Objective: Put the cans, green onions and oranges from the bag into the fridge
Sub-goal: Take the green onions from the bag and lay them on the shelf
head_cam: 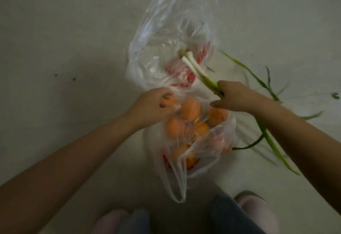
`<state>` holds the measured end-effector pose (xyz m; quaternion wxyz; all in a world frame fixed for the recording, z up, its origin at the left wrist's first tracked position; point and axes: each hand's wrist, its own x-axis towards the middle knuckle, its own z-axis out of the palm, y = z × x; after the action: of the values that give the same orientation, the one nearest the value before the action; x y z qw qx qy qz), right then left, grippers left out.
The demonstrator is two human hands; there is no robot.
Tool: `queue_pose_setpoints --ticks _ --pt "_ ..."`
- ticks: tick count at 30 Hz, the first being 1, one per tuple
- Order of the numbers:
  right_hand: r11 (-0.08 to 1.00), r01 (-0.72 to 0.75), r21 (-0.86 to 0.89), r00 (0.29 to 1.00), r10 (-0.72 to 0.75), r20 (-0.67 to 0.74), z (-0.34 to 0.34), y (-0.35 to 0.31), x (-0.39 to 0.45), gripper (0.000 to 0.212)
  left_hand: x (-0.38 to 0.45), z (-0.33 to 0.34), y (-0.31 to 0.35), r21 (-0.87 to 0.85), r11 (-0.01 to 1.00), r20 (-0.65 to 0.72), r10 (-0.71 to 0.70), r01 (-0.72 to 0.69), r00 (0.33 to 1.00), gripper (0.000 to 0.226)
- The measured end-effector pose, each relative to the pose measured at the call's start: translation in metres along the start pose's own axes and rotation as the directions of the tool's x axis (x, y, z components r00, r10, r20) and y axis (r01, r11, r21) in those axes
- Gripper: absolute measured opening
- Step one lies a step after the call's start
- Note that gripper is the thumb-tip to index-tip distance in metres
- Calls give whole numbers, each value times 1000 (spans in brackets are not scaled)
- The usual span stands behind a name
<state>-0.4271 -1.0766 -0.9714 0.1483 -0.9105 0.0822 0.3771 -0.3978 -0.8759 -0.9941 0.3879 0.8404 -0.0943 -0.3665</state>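
A clear plastic bag (166, 36) with red print lies on the floor. Several oranges (190, 109) sit in its near end. My right hand (234, 96) grips a bunch of green onions (201, 74) by the stalks; their white roots point up-left over the bag and the green leaves trail behind my forearm to the right. My left hand (155, 105) is at the bag's left edge with fingers curled round an orange (170, 102), partly hidden by the fingers. No cans are visible.
The pale floor (73, 49) spreads all around the bag, with a few dark specks. Loose green leaves (258, 78) lie on the floor to the right. My knees and slippers (254, 208) are at the bottom edge.
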Motion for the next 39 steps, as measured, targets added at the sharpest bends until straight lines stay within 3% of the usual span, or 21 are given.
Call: queue_pose_setpoints --ticks 2,4,7,8,10,12,13,14,15,17,20,21,26,29,32,33,35,37,38,39 --pt "999 -22 25 993 19 113 8 -6 -20 39 -19 4 -7 299 935 159 149 -191 976 70" --pt "999 25 -37 985 -18 171 23 -14 -33 55 -31 7 -14 426 800 303 314 -423 900 85" --pt "981 77 -181 988 -50 149 53 -24 -37 65 -37 19 -34 460 550 450 533 -698 716 62" --pt "976 61 -207 989 -31 142 61 -25 -36 57 -36 18 -32 481 496 512 510 -723 691 55" --pt "977 2 -213 995 19 95 70 -21 -30 38 -35 14 -22 626 356 661 229 -694 715 52" --pt "980 -60 -191 995 74 68 73 -15 -26 36 -32 8 -27 671 370 684 27 -643 729 55" --pt "981 -78 -176 993 91 71 73 -13 -26 41 -34 7 -30 648 390 692 57 -654 719 55" --pt "982 -97 -160 991 111 80 75 -11 -28 51 -38 6 -32 601 408 688 174 -687 705 53" --pt "981 -123 -150 987 136 80 79 -9 -30 62 -42 9 -36 520 407 662 364 -751 655 53" --pt "964 -188 -187 980 197 31 88 -8 -36 68 -49 24 -45 443 353 605 561 -824 565 60" --pt "943 -211 -259 977 197 -78 98 -6 -36 41 -55 51 -52 416 261 723 486 -871 491 60" --pt "946 -201 -253 979 189 -70 96 -6 -36 37 -55 55 -57 413 259 765 420 -873 487 54" --pt "913 -270 -305 962 269 -44 75 7 -39 33 -51 50 -65 651 319 722 19 -689 691 48" --pt "881 -338 -330 940 331 -79 72 19 -39 30 -41 26 -77 710 425 657 -113 -562 745 46" --pt "903 -280 -326 960 271 -74 79 25 -40 26 -30 8 -103 694 664 508 -179 -278 842 51" --pt "914 -257 -313 966 249 -65 82 25 -40 26 -31 8 -103 676 696 467 -148 -244 872 48" --pt "938 -218 -268 976 211 -55 87 27 -41 29 -35 18 -98 661 654 331 187 -369 925 37" --pt "961 -190 -203 982 184 -49 90 30 -42 33 -40 32 -82 650 509 305 504 -564 808 33" --pt "968 -181 -175 983 176 -40 91 31 -42 33 -45 44 -73 630 478 305 574 -613 760 28" --pt "971 -179 -159 984 177 -28 91 31 -42 34 -45 55 -65 584 505 327 571 -636 753 23"
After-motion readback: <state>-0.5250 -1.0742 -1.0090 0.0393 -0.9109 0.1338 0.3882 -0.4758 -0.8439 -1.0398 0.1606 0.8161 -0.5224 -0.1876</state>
